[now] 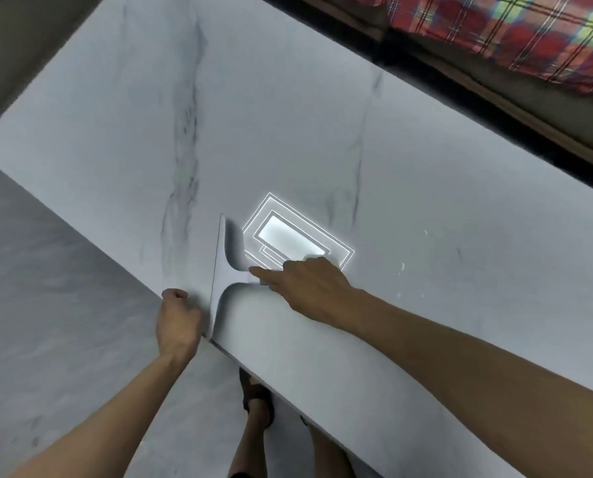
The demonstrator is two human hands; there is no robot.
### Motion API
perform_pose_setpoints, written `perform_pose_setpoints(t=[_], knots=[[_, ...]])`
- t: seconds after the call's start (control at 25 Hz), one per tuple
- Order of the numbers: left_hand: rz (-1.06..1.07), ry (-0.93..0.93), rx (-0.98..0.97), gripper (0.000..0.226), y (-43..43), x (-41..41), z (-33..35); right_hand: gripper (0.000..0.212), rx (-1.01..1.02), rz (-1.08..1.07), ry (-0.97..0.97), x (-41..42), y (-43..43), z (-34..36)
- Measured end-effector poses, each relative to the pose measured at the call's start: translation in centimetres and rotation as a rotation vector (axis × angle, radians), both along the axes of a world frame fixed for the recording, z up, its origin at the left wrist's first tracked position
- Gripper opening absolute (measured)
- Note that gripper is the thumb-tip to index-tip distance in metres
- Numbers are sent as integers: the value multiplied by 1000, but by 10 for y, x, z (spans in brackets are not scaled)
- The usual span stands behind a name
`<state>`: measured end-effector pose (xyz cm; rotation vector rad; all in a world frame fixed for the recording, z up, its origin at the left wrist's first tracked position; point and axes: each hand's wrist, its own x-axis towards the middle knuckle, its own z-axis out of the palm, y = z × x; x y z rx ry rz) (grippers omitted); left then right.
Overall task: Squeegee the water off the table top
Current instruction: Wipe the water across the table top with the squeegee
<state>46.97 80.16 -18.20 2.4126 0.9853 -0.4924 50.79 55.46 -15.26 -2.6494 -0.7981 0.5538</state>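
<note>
The white squeegee point(224, 270) nearly blends into the pale marble surface point(288, 132), its handle mostly hidden under the right hand point(308, 284). That hand's fingers point(264, 273) grasp the handle, index finger stretched along it, the arm reaching in from the lower right. The blade lies on the surface at its near edge. The left hand point(177, 319) sits against that edge beside the blade's near end, fingers clenched, nothing visible in them. A few faint water droplets point(402, 267) glint well right of the squeegee.
</note>
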Motion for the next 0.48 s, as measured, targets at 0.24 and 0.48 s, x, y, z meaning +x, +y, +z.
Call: perform_pose_setpoints(t=[0.24, 0.48], knots=[[-189, 141, -219, 20, 15, -8, -6, 53, -69, 94, 56, -14, 52, -14], [-315, 188, -270, 28, 1, -3, -13, 46, -187, -224, 102, -43, -37, -7]])
